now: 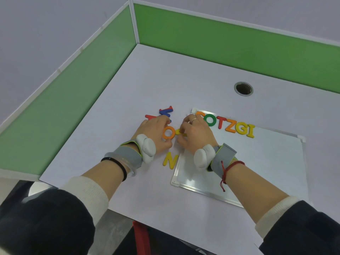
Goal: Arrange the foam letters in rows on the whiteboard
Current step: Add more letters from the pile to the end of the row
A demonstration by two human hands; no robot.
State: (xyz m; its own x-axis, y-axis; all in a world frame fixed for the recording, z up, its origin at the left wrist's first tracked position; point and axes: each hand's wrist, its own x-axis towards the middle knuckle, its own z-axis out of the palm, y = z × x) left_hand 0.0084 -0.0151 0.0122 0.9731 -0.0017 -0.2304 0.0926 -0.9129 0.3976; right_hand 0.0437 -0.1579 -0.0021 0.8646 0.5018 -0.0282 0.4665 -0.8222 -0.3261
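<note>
The fingers (166,138) of the left hand (156,133) curl around an orange O (168,134) on the table (184,80). The right hand (193,133) pinches a yellow letter (181,133) just beside it. Off the board still lie a yellow N (170,160), a blue letter (165,112) and a red one (150,117). The whiteboard (257,162) carries one finished row (230,126) along its far edge; the rest looks bare, so roughly half remains.

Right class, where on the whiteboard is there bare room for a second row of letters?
The whiteboard is bare below the top row of letters, down to its near edge and across to its right edge. The crowded part is off its left edge, where the left hand and right hand work among loose letters.
</note>
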